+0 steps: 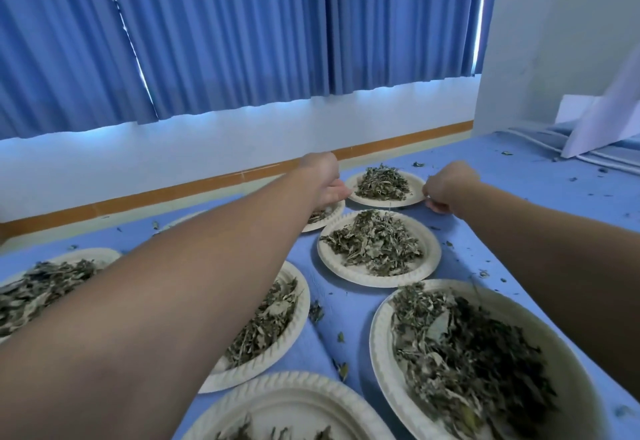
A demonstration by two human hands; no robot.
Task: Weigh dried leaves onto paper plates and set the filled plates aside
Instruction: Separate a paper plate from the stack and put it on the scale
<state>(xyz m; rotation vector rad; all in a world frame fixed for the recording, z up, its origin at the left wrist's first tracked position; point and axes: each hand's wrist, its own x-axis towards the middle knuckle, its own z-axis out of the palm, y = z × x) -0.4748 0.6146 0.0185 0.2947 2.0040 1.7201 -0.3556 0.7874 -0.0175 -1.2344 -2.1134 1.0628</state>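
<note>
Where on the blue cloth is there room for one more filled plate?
Right of the plates: bare blue cloth between the middle plate and the white sheet, only leaf crumbs. A narrow lane between the middle plate and the near-left plate may pass a hand. Crowded: near centre, plates almost rim to rim.

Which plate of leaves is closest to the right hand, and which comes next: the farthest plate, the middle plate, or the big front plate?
1. Farthest plate, at the back; the right hand holds its right rim.
2. Middle plate, just in front of that hand.
3. Big front plate, nearest the camera, on the right.
</note>
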